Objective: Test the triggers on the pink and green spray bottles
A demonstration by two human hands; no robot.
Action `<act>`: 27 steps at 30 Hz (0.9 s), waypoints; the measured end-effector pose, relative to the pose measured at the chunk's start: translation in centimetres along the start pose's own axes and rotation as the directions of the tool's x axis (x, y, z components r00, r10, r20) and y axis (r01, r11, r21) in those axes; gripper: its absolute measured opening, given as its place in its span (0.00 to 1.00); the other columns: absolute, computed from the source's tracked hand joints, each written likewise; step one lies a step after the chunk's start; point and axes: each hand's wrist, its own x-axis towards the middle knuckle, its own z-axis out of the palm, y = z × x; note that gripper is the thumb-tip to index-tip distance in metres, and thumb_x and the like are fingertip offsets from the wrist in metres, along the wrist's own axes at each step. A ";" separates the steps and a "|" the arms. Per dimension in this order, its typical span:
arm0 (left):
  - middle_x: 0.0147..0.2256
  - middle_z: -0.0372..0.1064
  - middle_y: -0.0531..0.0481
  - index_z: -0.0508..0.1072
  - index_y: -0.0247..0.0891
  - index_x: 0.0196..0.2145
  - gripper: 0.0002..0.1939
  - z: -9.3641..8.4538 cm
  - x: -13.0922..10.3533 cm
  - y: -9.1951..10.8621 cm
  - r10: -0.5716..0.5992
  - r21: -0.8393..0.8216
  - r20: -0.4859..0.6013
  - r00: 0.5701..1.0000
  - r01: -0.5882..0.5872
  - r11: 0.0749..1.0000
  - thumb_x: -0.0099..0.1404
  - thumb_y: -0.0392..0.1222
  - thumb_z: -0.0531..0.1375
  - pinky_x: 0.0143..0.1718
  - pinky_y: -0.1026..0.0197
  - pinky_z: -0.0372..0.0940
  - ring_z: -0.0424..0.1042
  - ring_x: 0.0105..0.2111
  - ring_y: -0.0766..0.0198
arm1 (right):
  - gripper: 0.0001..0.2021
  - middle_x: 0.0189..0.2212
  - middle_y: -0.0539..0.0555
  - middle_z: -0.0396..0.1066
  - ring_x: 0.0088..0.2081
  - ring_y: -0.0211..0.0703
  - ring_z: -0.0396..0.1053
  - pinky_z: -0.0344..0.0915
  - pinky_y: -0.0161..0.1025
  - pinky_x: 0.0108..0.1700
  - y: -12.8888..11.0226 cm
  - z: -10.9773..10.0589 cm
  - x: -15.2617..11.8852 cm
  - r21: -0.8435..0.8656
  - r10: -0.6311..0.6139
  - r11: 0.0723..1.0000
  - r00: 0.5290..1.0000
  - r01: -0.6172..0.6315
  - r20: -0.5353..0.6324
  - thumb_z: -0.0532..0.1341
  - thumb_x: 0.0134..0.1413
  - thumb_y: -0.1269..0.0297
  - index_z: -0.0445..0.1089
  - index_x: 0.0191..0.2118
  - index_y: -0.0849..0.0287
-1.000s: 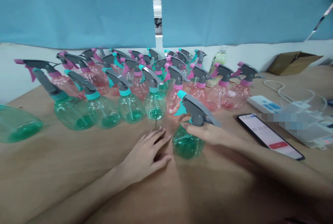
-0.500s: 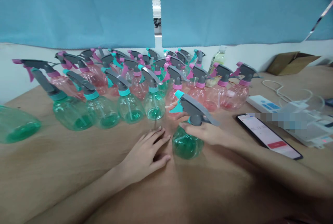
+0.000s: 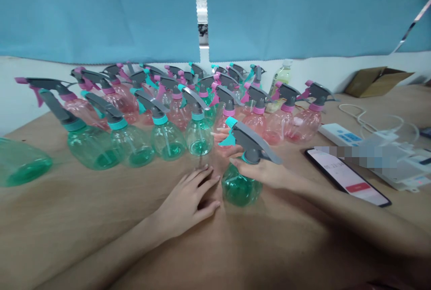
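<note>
A green spray bottle [image 3: 241, 186] with a grey and turquoise nozzle stands upright in front of me. My right hand [image 3: 261, 171] is around it just below the neck, with some fingers reaching out behind the bottle. My left hand [image 3: 190, 198] lies flat on the wooden table [image 3: 101, 218], fingers spread, a little to the left of that bottle and holding nothing. Beyond my hands stand several green bottles, among them one with a turquoise collar [image 3: 199, 135], and several pink bottles [image 3: 257, 121], all with spray heads.
A phone [image 3: 348, 175] lies right of my right forearm, beside a white power strip [image 3: 341, 135] with cables. An open cardboard box [image 3: 375, 82] and a bottle of pale liquid [image 3: 283, 76] stand at the back. A green bottle body [image 3: 22, 162] shows at the left edge.
</note>
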 end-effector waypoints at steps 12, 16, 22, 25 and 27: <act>0.61 0.52 0.43 0.58 0.39 0.59 0.27 0.0 -0.1 0.0 0.001 -0.004 0.003 1.000 -0.001 1.000 0.67 0.53 0.52 0.57 0.48 0.50 0.50 0.60 0.52 | 0.15 0.33 0.50 0.74 0.31 0.42 0.71 0.69 0.41 0.31 0.6 0.3 -0.1 -0.145 0.039 0.988 0.999 -0.042 -0.025 0.58 0.52 0.58 0.65 0.47 0.50; 0.61 0.52 0.43 0.58 0.39 0.59 0.26 0.0 0.0 0.0 0.001 -0.010 -0.005 1.000 -0.001 1.000 0.67 0.53 0.52 0.57 0.48 0.50 0.50 0.60 0.52 | 0.06 0.34 0.50 0.74 0.32 0.41 0.71 0.70 0.40 0.33 0.5 0.3 -0.2 -0.139 0.044 0.989 0.999 -0.042 0.012 0.57 0.52 0.62 0.68 0.36 0.52; 0.60 0.52 0.43 0.58 0.39 0.59 0.26 0.0 0.1 0.0 0.006 -0.004 0.001 1.000 -0.006 1.000 0.67 0.52 0.52 0.58 0.48 0.49 0.50 0.60 0.53 | 0.04 0.31 0.47 0.72 0.30 0.39 0.70 0.69 0.38 0.31 0.4 0.4 0.1 -0.170 0.043 0.985 0.999 -0.040 0.013 0.56 0.51 0.64 0.67 0.33 0.53; 0.60 0.52 0.43 0.58 0.38 0.59 0.26 0.0 0.0 0.0 0.007 -0.005 -0.003 1.000 -0.007 1.000 0.67 0.52 0.52 0.58 0.48 0.49 0.50 0.60 0.52 | 0.03 0.29 0.47 0.71 0.27 0.37 0.68 0.68 0.36 0.29 0.2 0.3 0.1 -0.209 0.059 0.976 0.998 -0.059 -0.006 0.57 0.50 0.65 0.67 0.32 0.53; 0.60 0.52 0.42 0.58 0.37 0.59 0.26 0.0 0.0 0.0 0.006 -0.007 -0.001 1.000 -0.006 1.000 0.67 0.52 0.52 0.58 0.49 0.49 0.50 0.60 0.52 | 0.03 0.28 0.46 0.71 0.25 0.36 0.66 0.68 0.35 0.28 0.0 0.3 0.1 -0.227 0.073 0.971 0.997 -0.073 -0.008 0.56 0.50 0.65 0.67 0.31 0.53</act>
